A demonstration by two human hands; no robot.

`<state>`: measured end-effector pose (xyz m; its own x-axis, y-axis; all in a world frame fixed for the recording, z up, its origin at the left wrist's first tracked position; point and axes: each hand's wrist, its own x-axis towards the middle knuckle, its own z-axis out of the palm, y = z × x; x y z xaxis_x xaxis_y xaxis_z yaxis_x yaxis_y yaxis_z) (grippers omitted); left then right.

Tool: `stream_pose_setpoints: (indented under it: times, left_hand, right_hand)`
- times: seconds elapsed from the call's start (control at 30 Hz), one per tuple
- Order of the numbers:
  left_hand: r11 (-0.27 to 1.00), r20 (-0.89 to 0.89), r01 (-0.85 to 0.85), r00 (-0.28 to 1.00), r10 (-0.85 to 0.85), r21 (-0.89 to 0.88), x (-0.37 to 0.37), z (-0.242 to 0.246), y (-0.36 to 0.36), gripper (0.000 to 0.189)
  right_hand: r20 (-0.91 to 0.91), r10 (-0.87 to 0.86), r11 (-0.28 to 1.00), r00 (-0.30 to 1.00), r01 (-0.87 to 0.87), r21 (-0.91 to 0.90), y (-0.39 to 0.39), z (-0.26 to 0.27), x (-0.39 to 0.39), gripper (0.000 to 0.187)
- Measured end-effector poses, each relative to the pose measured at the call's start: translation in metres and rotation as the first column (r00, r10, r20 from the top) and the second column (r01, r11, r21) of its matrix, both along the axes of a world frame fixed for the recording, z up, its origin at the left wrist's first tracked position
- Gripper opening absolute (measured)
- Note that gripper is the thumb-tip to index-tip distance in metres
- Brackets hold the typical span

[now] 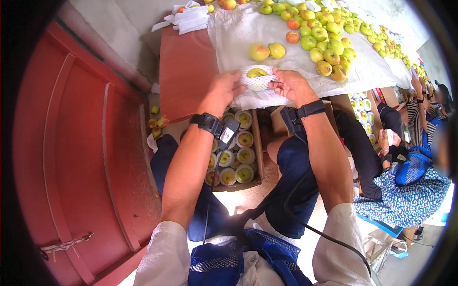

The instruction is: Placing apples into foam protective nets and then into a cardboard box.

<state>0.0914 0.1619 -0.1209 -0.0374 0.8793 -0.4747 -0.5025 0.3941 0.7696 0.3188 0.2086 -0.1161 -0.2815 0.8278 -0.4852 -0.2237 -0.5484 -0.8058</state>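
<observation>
Between my two hands is a yellow-green apple (257, 73) wrapped in a white foam net sleeve (258, 84). My left hand (226, 87) holds the sleeve's left end, and my right hand (291, 84) grips its right end with thumb and fingers. The netted apple is over the front edge of a table covered with a white cloth (236, 43). Just beyond it lie two loose apples, a yellow-red one (259, 52) and a yellow one (277, 50). Below my forearms, a cardboard box (258, 157) holds several net-wrapped apples (244, 173).
A large pile of loose apples (332, 46) spreads along the table to the right. White foam nets (191, 19) are stacked at the back left on a red board (186, 71). A red door (82, 161) stands left. Co-workers sit right, one hand (384, 139) holding something white. Cables hang from my wrists.
</observation>
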Motion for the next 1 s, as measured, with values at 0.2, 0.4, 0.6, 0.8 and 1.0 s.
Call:
stream_pose_setpoints:
  times: [0.2, 0.4, 0.6, 0.8, 1.0]
  left_hand:
    - [0.998, -0.066, 0.018, 0.998, -0.014, 0.058, 0.005, -0.004, 0.002, 0.020]
    - [0.991, -0.346, 0.070, 0.938, -0.027, 0.113, 0.013, 0.001, -0.003, 0.020]
    - [0.993, -0.210, 0.009, 0.977, 0.017, 0.120, 0.014, 0.006, -0.010, 0.032]
    - [0.980, -0.245, 0.110, 0.967, -0.066, 0.167, 0.003, 0.003, -0.010, 0.031]
    - [0.982, -0.395, 0.125, 0.917, -0.061, 0.139, 0.014, 0.011, -0.014, 0.032]
  right_hand:
    - [-0.093, 0.043, 0.999, 0.995, -0.040, 0.034, 0.006, -0.014, 0.009, 0.019]
    - [-0.154, 0.151, 0.988, 0.976, -0.144, 0.053, 0.012, -0.021, 0.021, 0.013]
    - [-0.221, 0.148, 0.988, 0.964, -0.155, -0.017, 0.007, -0.010, 0.020, 0.021]
    - [-0.169, 0.282, 0.959, 0.944, -0.269, 0.092, -0.003, 0.000, 0.014, 0.028]
    - [0.272, 0.166, 0.930, 0.948, -0.242, 0.278, -0.001, -0.007, 0.002, 0.034]
